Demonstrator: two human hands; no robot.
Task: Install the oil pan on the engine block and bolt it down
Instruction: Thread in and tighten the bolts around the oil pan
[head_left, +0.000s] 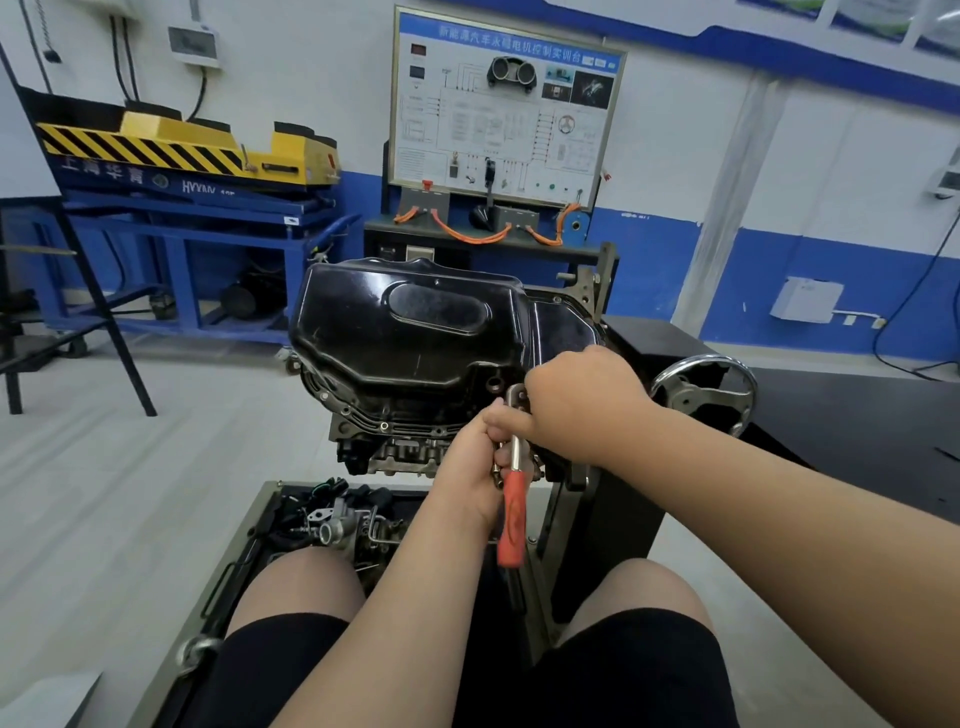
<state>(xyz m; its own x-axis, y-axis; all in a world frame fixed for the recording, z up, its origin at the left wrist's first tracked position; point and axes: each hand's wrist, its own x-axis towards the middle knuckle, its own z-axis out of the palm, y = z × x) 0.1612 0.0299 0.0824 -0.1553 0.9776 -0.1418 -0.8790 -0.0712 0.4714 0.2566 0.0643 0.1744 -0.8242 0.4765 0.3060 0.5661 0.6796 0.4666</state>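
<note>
Oil pan (415, 332): glossy black, sitting on top of the upside-down block (387, 441), flange lying along the block's edge. Centre of the shot, right in front of me.
Block: bolted to a black stand (649, 348), with a chrome handwheel (693, 397) off to the right of it.
Ratchet (513, 514): red handle hanging down toward my lap, steel shank running up to the pan's near right corner. The head just peeks out at the flange.
Right hand (582, 400): cupped over the ratchet head, fingers curled down around it, thumb poking out left toward the other hand. Can't see the socket or bolt under it.
Left hand (467, 467): just below the right one and touching it, fingers wrapped round the shank right above the red grip. Some small shiny metal bits show at the fingertips too, can't tell what they are.
Tray (262, 499): low on the stand under the block, holding a jumble of loose parts (332, 525), fittings and black wiring.
Knees: bare, black shorts, either side of the stand base.
Background: wiring trainer board (504, 104) with orange cables against the wall, and a yellow and blue lift (182, 150) with hazard stripes on the left.
</note>
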